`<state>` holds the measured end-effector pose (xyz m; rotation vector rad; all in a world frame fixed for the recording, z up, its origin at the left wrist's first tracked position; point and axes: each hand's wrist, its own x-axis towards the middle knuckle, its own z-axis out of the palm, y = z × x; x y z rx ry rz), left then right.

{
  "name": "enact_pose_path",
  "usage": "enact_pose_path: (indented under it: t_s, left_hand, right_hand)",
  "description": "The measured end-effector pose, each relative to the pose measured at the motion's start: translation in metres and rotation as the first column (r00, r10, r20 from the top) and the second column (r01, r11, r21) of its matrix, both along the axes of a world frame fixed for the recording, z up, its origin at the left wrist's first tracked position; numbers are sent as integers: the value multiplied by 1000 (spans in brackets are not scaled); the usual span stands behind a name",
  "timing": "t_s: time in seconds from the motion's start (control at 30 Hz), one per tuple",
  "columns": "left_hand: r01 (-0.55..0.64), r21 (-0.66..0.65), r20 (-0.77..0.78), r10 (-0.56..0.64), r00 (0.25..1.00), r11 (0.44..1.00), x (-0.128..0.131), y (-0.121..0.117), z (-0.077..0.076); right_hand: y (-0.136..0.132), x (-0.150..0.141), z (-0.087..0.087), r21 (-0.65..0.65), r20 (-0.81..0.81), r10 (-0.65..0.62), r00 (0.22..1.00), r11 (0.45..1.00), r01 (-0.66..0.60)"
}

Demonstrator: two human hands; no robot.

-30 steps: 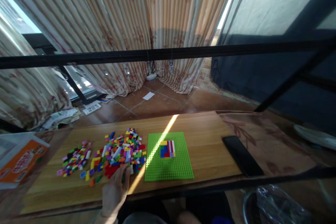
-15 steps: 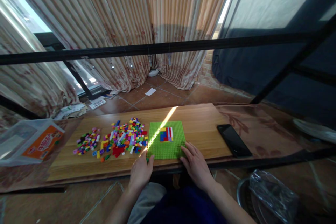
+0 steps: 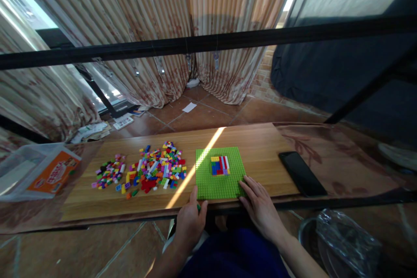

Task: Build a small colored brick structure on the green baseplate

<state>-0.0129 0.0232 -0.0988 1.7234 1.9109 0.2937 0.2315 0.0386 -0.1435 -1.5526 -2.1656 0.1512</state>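
A green baseplate (image 3: 219, 180) lies on the wooden board (image 3: 260, 147), with a small block of yellow, blue, red and white bricks (image 3: 220, 165) built near its middle. My left hand (image 3: 191, 219) rests at the plate's near left corner, fingers curled around what looks like a small green piece. My right hand (image 3: 260, 206) lies flat at the plate's near right corner, fingers spread and touching its edge. A heap of loose coloured bricks (image 3: 158, 169) and a smaller heap (image 3: 109, 174) lie to the left of the plate.
A black phone (image 3: 302, 173) lies on the board's right end. An orange and white box (image 3: 42, 173) sits at the far left. A black bar (image 3: 208, 43) crosses the view above. A plastic-lined bin (image 3: 345, 243) stands on the floor at right.
My left hand left the brick heap and came to the baseplate's near left corner. My right hand came into view at the near right corner. The view tilted downward.
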Motion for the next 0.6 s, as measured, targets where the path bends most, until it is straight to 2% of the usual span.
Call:
enact_pose_path:
  t_s: [0.27,0.4,0.5,0.6]
  left_hand:
    - [17,19,52,-18,998,1000,0,-2,-4]
    - [-48,26,205,42,978,998,-6,0,-3]
    - [-153,43,410,122,904,987,-14,3,-1]
    - [-292,1,618,229,752,956,-17,4,3]
  right_hand:
    - [-5,0,-2,20,-23,-15,1000,1000,15]
    - [-5,0,-3,13,-7,-21,1000,1000,21]
    - [-5,-1,-1,0,-11,-22,1000,1000,22]
    - [-6,-7,7,6,-77,-50,996,999,50]
